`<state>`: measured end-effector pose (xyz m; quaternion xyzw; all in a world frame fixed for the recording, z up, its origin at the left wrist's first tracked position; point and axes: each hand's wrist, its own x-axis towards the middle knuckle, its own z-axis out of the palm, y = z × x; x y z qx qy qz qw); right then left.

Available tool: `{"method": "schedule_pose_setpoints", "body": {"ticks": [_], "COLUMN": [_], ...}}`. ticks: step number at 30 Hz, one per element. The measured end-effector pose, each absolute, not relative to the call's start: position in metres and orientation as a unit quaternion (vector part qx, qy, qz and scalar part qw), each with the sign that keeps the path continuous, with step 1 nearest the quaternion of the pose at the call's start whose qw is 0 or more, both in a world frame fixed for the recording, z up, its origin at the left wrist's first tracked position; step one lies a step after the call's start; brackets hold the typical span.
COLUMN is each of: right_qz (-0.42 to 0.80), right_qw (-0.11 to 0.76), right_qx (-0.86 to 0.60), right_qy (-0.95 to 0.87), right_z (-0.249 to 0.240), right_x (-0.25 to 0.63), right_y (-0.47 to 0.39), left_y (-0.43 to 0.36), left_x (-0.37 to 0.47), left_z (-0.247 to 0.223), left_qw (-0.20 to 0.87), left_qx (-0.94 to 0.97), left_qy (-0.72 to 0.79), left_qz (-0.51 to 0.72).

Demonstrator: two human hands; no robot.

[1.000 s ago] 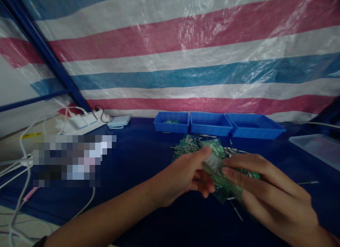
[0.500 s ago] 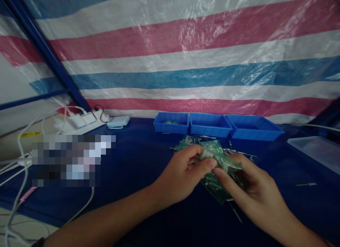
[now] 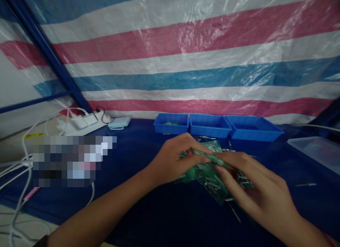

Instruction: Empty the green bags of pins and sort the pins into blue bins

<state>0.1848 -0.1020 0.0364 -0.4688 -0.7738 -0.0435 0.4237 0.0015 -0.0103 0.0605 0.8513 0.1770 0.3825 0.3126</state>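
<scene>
Left fingers (image 3: 197,145): mine, nearly shut, pinching near edge of held green plastic packet (image 3: 219,161). Right fingers (image 3: 225,176): mine, nearly shut, gripping same packet from right. Packet location: between both hands, above pile of green bags (image 3: 212,185) and slim metal pins (image 3: 234,210) on blue worktop (image 3: 135,148). Far side: three blue bins (image 3: 209,126) in row; green material in left bin. Clear plastic container (image 3: 316,151): right side. White power strip (image 3: 89,122): far left.

Green plastic (image 3: 215,159) — between both hands (image 3: 171,160)
</scene>
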Motion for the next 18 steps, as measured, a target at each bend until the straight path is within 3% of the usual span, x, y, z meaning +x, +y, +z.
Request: {"method": "schedule_pose_setpoints", "body": {"ticks": [4, 7, 18], "right_qz": [-0.003, 0.012, 0.032], "right_qw": [0.447, 0.446, 0.416], "right_qx": [-0.523, -0.527, -0.508], "right_qy": [-0.726, -0.724, -0.754], "right_z": [0.035, 0.034, 0.036], "right_x": [0.188, 0.189, 0.189], "right_y": [-0.098, -0.095, -0.097], "left_y": [0.037, 0.076, 0.078], "left_x": [-0.012, -0.02, -0.03], "left_z": [0.063, 0.061, 0.053], "left_qw": [0.151, 0.027, 0.032], "left_qx": [0.785, 0.796, 0.871], "left_qy": [0.352, 0.427, 0.417], "left_qz": [0.487, 0.429, 0.259]}}
